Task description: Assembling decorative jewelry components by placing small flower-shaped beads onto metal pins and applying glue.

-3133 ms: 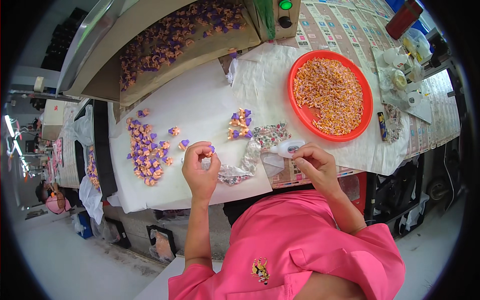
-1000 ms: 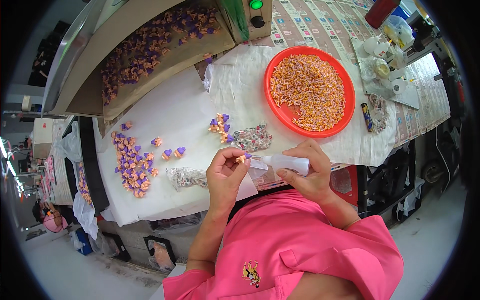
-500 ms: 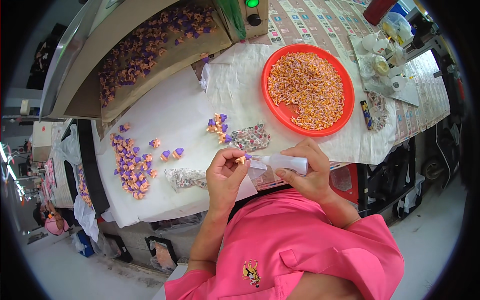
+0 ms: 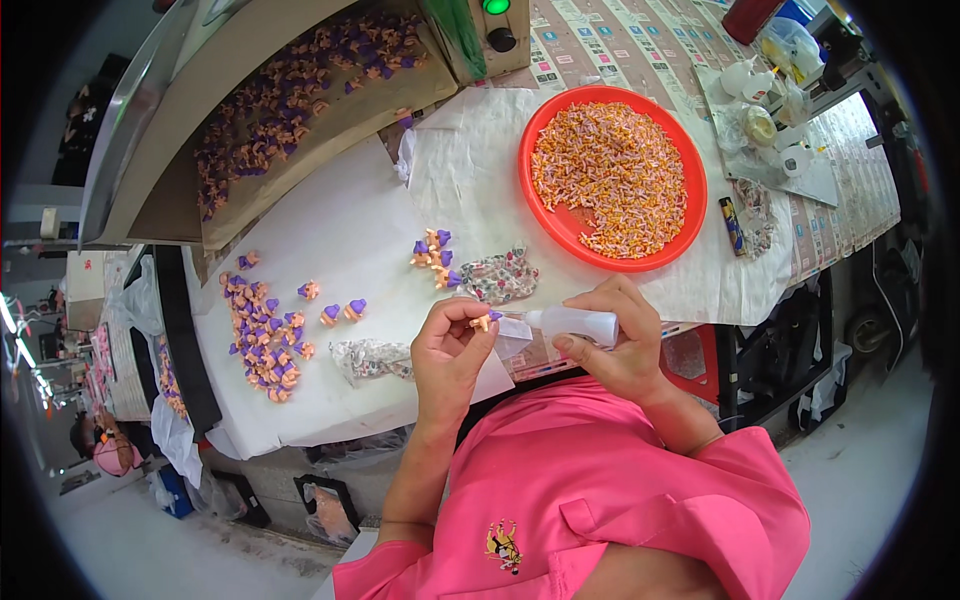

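Observation:
Between the thumb and fingers of my left hand [image 4: 449,352] is a small peach-and-purple figurine [image 4: 484,322]. My right hand [image 4: 625,340] is wrapped round a translucent white squeeze bottle [image 4: 578,325], lying sideways with its nozzle pointing left at the figurine. Whether the tip touches it is too small to tell. Beyond my hands lies a crumpled flower-patterned cloth [image 4: 500,276], beside a small cluster of like figurines [image 4: 436,254]. A second patterned cloth [image 4: 370,360] rests just left of my left hand.
A red round tray [image 4: 612,266] of small orange and pink pieces stands at the far right. Many figurines [image 4: 262,330] are heaped on the left of the white sheet. At the far left, a hooded machine [image 4: 150,205] holds more. White bottles [image 4: 738,78] and a dark tube [image 4: 732,226] are farther right.
Both hands keep nearly the same pose, with the figurine and the bottle still held. The view has shifted very slightly.

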Motion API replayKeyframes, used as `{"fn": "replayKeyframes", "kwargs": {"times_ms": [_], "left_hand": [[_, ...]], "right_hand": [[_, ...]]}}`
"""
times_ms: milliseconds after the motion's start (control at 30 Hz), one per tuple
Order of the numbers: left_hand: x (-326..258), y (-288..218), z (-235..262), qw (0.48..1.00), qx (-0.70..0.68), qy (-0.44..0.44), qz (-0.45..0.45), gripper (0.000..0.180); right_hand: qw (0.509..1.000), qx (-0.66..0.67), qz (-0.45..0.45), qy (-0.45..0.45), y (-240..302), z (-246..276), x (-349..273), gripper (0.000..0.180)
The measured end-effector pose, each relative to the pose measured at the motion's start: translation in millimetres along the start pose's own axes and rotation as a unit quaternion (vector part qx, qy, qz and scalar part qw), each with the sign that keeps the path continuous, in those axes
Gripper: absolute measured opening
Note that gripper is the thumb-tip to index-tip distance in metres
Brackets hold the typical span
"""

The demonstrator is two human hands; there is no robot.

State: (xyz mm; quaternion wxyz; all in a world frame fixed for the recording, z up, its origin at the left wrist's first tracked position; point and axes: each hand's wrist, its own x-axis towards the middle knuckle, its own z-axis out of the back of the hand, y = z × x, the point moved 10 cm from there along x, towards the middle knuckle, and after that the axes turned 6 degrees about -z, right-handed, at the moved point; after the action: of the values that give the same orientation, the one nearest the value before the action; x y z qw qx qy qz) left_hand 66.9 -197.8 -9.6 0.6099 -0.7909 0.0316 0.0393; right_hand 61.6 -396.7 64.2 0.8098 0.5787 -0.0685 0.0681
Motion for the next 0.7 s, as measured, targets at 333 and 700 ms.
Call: {"fn": "replayKeyframes", "kwargs": {"times_ms": [333,700], "left_hand": [[-1,-5,22,0.997,0.001,-0.070,0.015,0.024],[-6,-3,11,0.996,0.001,-0.088,0.026,0.022]], "right_hand": [[0.997,-0.004,-0.068,-0.022,-46,-11,0,0.029],[0.985,-0.162,0.036,-0.046,-26,7,4,0.025]]}}
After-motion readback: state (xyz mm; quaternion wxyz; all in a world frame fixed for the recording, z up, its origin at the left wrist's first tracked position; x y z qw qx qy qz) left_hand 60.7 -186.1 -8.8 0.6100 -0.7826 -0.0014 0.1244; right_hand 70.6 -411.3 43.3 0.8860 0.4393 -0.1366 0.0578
